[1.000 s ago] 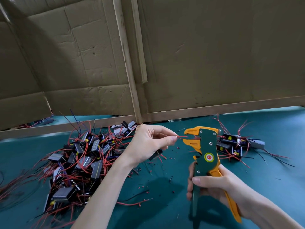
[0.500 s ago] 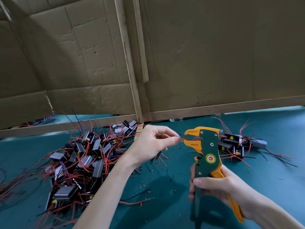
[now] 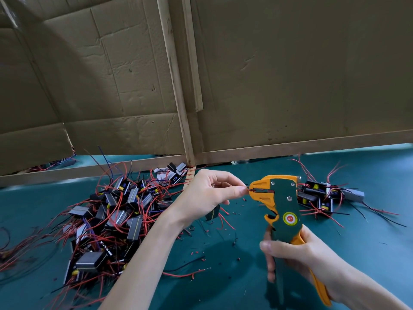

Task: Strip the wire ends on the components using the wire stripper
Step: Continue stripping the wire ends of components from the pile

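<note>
My right hand [image 3: 299, 258] grips the handles of a green and orange wire stripper [image 3: 282, 209], held upright with its jaws pointing left. My left hand [image 3: 205, 195] pinches a thin red wire [image 3: 247, 188] between thumb and forefinger, and the wire's tip sits in the stripper's jaws. A small black component [image 3: 212, 212] hangs below my left palm, partly hidden by it. A big pile of black components with red wires [image 3: 111, 218] lies at the left. A smaller group of components [image 3: 317, 198] lies behind the stripper at the right.
The green table mat [image 3: 368, 231] is dotted with small red and black insulation scraps [image 3: 234, 239]. A loose red wire [image 3: 185, 274] lies near my left forearm. Cardboard panels on wooden frames [image 3: 187, 139] wall off the back of the table.
My left hand has brought the red wire's end to the right into the stripper's jaws. The stripper has shifted slightly toward it, and the view has drifted a little.
</note>
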Action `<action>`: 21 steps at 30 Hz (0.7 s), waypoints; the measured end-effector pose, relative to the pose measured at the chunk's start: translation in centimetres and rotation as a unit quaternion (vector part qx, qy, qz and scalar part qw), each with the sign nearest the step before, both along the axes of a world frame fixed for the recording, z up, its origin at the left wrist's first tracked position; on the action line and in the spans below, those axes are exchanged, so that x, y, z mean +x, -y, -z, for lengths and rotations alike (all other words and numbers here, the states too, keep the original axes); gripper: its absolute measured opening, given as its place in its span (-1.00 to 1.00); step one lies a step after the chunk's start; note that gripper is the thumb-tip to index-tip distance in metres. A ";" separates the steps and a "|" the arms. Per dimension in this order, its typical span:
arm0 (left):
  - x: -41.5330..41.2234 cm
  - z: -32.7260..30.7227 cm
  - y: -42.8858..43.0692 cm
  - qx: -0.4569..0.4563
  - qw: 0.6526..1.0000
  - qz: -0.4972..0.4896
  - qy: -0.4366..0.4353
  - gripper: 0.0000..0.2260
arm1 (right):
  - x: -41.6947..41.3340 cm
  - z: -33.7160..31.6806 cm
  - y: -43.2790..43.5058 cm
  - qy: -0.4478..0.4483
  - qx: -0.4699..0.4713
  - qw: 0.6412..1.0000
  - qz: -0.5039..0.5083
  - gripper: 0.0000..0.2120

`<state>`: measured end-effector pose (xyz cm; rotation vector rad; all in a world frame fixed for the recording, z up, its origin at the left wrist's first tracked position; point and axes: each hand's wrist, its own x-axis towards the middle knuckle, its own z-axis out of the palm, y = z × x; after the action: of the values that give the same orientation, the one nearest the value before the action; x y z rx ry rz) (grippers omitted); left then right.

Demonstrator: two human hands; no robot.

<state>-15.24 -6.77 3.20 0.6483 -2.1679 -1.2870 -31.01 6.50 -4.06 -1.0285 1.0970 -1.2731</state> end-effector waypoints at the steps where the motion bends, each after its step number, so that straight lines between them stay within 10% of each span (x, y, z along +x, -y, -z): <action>1: 0.1 -0.1 0.0 0.002 1.000 0.001 0.001 -0.95 | 0.2 0.0 0.0 -0.003 0.000 1.000 0.012 -0.68; 7: 0.1 0.0 0.2 0.007 1.000 0.004 0.026 -0.92 | 1.5 0.6 0.2 -0.041 -0.009 0.993 0.110 -0.71; 12: 0.2 0.4 0.9 0.018 0.999 -0.037 0.008 -0.87 | 0.7 0.3 0.7 0.110 0.002 0.994 0.000 -0.88; 21: -2.2 -0.7 1.3 -0.172 0.972 -0.118 -0.110 -0.91 | -1.4 1.5 2.0 0.175 0.093 0.978 0.066 -0.65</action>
<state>-17.41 -8.06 3.94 0.5695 -1.9938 -0.7944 -32.40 4.46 -5.53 -0.5727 0.9994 -1.3667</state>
